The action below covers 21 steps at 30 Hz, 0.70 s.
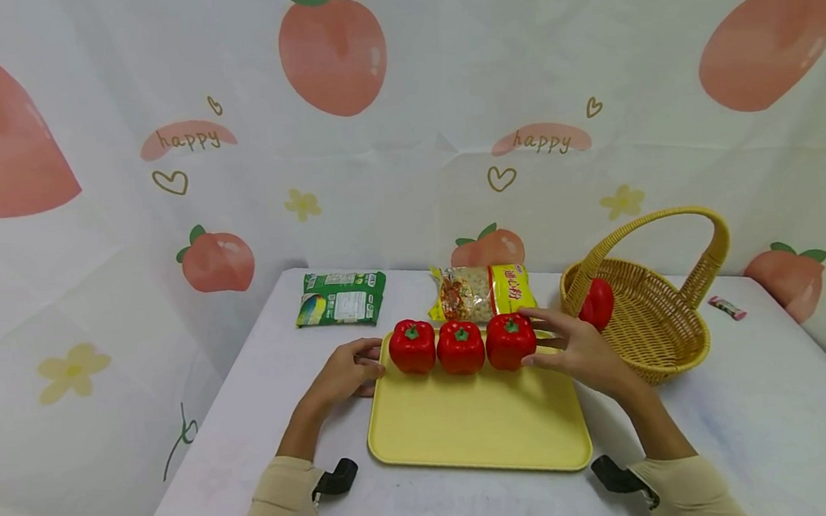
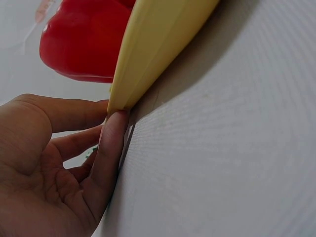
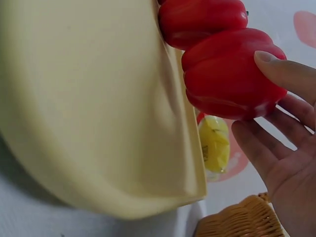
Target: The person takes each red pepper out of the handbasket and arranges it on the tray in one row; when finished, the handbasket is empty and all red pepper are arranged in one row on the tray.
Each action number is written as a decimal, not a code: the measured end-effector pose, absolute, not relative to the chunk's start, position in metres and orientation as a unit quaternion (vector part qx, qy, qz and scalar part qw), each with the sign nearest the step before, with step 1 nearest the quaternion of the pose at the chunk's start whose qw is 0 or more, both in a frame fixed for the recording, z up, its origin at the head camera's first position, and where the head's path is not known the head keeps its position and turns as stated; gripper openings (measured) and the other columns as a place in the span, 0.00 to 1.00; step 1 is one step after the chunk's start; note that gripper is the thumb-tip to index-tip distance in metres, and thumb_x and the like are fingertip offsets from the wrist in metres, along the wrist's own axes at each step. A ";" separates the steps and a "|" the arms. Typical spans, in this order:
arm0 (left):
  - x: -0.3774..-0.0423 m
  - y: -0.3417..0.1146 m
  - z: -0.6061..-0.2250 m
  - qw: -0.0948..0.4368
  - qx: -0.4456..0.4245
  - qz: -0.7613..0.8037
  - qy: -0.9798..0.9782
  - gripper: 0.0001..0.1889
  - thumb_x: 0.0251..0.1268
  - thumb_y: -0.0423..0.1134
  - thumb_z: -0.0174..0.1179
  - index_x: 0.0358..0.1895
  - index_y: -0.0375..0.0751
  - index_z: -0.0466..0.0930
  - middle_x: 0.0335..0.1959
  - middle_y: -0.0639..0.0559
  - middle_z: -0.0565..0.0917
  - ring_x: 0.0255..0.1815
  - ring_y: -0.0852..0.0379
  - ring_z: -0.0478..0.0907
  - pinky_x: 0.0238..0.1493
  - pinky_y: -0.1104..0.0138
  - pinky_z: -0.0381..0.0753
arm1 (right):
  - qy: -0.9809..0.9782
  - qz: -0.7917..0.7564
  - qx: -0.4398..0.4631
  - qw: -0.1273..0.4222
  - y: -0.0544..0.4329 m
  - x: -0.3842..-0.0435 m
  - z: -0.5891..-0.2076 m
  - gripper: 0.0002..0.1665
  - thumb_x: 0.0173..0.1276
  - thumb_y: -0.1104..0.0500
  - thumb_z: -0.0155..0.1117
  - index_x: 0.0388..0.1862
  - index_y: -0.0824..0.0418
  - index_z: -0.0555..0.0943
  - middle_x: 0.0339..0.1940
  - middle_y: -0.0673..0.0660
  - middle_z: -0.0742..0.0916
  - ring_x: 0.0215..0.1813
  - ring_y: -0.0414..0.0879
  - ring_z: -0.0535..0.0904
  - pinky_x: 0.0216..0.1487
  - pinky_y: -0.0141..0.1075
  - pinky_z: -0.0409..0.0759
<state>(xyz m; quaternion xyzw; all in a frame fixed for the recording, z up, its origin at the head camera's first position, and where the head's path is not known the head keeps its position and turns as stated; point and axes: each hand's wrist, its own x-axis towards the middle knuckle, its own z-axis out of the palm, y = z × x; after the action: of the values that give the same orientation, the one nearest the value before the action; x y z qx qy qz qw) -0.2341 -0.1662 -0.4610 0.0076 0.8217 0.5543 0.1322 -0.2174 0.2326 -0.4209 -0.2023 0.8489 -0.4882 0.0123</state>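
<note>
Head view: holding the right pepper (image 1: 511, 344) in the right hand (image 1: 583, 350), with the thumb on its near side and the fingers round its far side. Pinching the edge of the tray (image 1: 475, 425) at its far left corner with the left hand (image 1: 344, 372), narrowly between thumb and fingertips, just beside the left pepper (image 1: 412, 350). Having the left pepper and the middle pepper (image 1: 461, 351) sitting between the two hands, in one row with the right pepper along the tray's far edge, stems upward. Showing, from the left wrist, thumb and finger meeting at the tray's corner, near the left pepper. Showing, from the right wrist, the thumb lying on the right pepper and fingertips touching its other side, with the palm apart from it. Having the basket (image 1: 657, 314) just beyond the right hand, with a fourth pepper (image 1: 598, 303) inside, and a packet (image 1: 727, 307) lying farther right. Facing, past the tray, a yellow bag (image 1: 481, 291) and, farther left, a green bag (image 1: 340, 299), both lying on the table (image 1: 472, 515).
</note>
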 end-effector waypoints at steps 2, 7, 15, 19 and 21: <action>-0.234 -0.166 -0.461 0.132 0.006 0.553 0.822 0.29 0.70 0.32 0.65 0.74 0.39 0.74 0.59 0.43 0.82 0.49 0.53 0.84 0.42 0.62 0.92 | 0.848 -0.490 -0.201 0.017 0.233 -0.218 -0.423 0.42 0.66 0.56 0.80 0.77 0.57 0.75 0.74 0.64 0.80 0.69 0.67 0.80 0.64 0.54 0.85; -0.233 -0.166 -0.461 0.132 0.005 0.552 0.823 0.29 0.69 0.32 0.65 0.74 0.39 0.74 0.58 0.43 0.82 0.48 0.53 0.84 0.41 0.63 0.92 | 0.845 -0.498 -0.194 0.027 0.232 -0.218 -0.428 0.42 0.66 0.56 0.80 0.77 0.57 0.75 0.72 0.65 0.80 0.68 0.66 0.82 0.64 0.55 0.85; -0.234 -0.166 -0.461 0.131 0.005 0.551 0.824 0.30 0.69 0.32 0.65 0.74 0.38 0.74 0.58 0.43 0.82 0.49 0.52 0.84 0.42 0.63 0.92 | 0.840 -0.507 -0.190 0.034 0.231 -0.220 -0.429 0.43 0.64 0.58 0.81 0.77 0.58 0.75 0.73 0.65 0.80 0.71 0.66 0.79 0.65 0.52 0.85; -0.234 -0.166 -0.460 0.131 0.006 0.553 0.823 0.30 0.68 0.32 0.65 0.74 0.38 0.74 0.58 0.43 0.82 0.50 0.52 0.83 0.42 0.63 0.92 | 0.836 -0.515 -0.188 0.034 0.229 -0.220 -0.429 0.43 0.63 0.59 0.81 0.76 0.60 0.75 0.74 0.64 0.79 0.72 0.66 0.77 0.65 0.51 0.85; -0.233 -0.167 -0.460 0.132 0.007 0.553 0.822 0.30 0.68 0.32 0.65 0.74 0.38 0.74 0.58 0.43 0.82 0.50 0.52 0.83 0.42 0.63 0.92 | 0.834 -0.519 -0.187 0.034 0.228 -0.220 -0.430 0.43 0.63 0.60 0.81 0.76 0.61 0.75 0.74 0.64 0.78 0.73 0.65 0.77 0.64 0.50 0.85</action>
<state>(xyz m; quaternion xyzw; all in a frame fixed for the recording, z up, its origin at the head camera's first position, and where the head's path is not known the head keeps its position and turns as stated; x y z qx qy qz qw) -0.2332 -0.1665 -0.4598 0.0069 0.8224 0.5533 0.1321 -0.2198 0.2280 -0.4296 -0.1867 0.8335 -0.5189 0.0343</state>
